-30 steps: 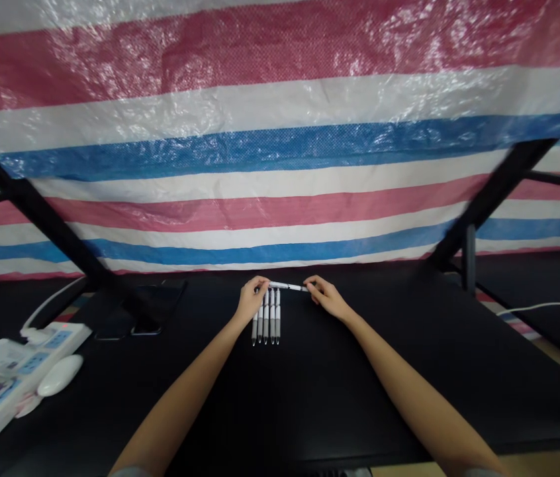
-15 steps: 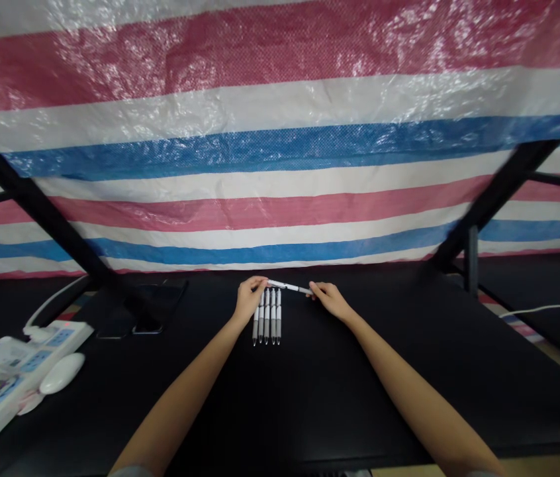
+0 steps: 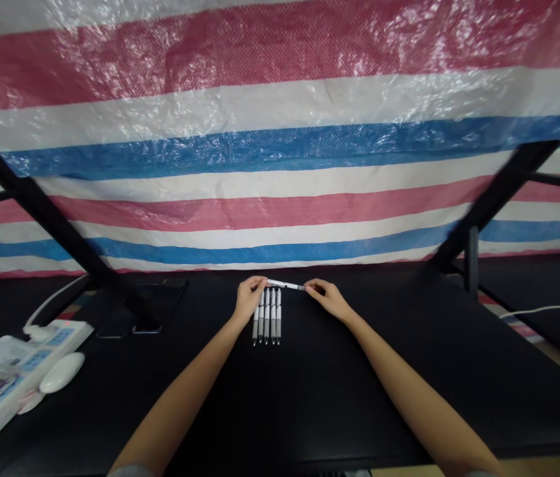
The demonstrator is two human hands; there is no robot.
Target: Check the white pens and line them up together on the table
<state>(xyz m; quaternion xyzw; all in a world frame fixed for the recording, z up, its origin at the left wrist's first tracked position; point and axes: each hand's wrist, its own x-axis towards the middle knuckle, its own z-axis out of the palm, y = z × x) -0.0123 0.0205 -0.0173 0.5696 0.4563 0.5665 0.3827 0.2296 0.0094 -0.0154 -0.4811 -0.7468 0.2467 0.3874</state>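
A white and grey pen (image 3: 287,285) lies crosswise between my two hands, just beyond the top ends of a row of pens. My left hand (image 3: 250,297) pinches its left end, with fingertips closed. At the grey right end, the fingers of my right hand (image 3: 328,297) are closed on the tip. Below it, several like pens (image 3: 267,319) lie side by side on the black table, clips at the far end and tips toward me. My left hand partly covers the leftmost one's upper end.
A white power strip (image 3: 26,371) with plugs and a white mouse (image 3: 62,372) sit at the left. Dark flat phones (image 3: 116,321) lie by the left black post (image 3: 61,218). A striped plastic sheet (image 3: 280,212) hangs behind the table (image 3: 310,397).
My right hand has shifted slightly left along the crosswise pen, its fingers now nearer the tip. The pen's right end sits a little higher. My left hand and the row stay put.
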